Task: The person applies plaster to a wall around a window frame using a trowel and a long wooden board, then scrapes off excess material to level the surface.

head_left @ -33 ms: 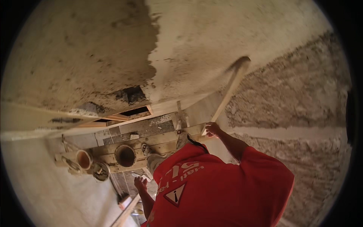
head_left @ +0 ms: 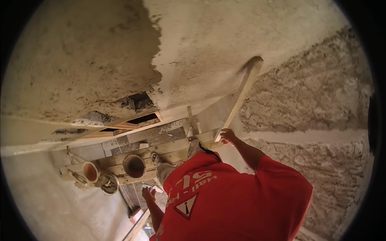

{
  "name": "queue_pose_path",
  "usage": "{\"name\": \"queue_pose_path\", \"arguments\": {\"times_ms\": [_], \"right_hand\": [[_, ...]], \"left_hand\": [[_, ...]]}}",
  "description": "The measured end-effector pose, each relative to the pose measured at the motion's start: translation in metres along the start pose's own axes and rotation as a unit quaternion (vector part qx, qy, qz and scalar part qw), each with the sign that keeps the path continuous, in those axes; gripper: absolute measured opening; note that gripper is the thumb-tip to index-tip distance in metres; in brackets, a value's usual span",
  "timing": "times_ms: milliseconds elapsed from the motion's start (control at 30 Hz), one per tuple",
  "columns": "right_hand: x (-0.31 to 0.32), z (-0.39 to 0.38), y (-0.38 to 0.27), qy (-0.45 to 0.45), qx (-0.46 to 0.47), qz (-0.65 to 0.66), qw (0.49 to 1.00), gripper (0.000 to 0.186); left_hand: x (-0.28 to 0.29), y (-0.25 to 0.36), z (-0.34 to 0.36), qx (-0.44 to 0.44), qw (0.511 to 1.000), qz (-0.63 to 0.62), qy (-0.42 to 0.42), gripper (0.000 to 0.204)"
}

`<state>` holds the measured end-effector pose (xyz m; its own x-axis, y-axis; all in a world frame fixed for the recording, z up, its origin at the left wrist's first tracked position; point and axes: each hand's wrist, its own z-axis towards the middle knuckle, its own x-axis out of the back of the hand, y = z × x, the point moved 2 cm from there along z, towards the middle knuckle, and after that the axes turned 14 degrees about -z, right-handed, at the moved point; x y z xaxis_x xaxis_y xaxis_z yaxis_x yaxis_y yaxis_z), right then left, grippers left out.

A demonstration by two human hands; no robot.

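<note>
My right hand [head_left: 227,137] is closed around the lower end of a long pale wooden batten [head_left: 240,101]. It slants up and away, its far end at the plastered surface [head_left: 201,52], where a dark shadow lies beside it. Lower and to the left, my left hand [head_left: 149,194] is closed on a flat, pale tool [head_left: 152,187], perhaps a trowel; its exact kind is too small to tell. Part of the plaster is darker brown, with a ragged edge against the lighter part.
My feet are on wooden planks [head_left: 173,147]. Several buckets stand along them to the left, including a dark-insided bucket [head_left: 134,166] and an orange-brown one [head_left: 91,172]. A rough wall [head_left: 309,88] rises on the right. Wood-framed openings [head_left: 144,119] lie ahead; a board [head_left: 136,227] leans lower left.
The whole view has shifted slightly. Both hands keep their holds, and the batten stays at nearly the same slant.
</note>
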<state>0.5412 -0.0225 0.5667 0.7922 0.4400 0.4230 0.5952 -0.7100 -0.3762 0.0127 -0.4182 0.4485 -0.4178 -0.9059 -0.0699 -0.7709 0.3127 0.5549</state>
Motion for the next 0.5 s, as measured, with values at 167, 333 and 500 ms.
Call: {"name": "queue_pose_path", "arguments": {"times_ms": [167,333,500], "right_hand": [[0.089,0.034,0.078,0.146,-0.016,0.217,0.965,0.058],[0.200,0.054,0.015,0.405,0.094,0.002,0.909,0.085],[0.221,0.078,-0.072,0.572,0.158,-0.094,0.799,0.116]], "left_hand": [[-0.066,0.082,-0.017,-0.022,1.000,0.018,-0.006,0.050],[-0.099,0.108,-0.025,-0.010,0.999,0.044,-0.014,0.055],[-0.101,0.079,-0.056,-0.007,0.999,0.026,0.034,0.062]]}}
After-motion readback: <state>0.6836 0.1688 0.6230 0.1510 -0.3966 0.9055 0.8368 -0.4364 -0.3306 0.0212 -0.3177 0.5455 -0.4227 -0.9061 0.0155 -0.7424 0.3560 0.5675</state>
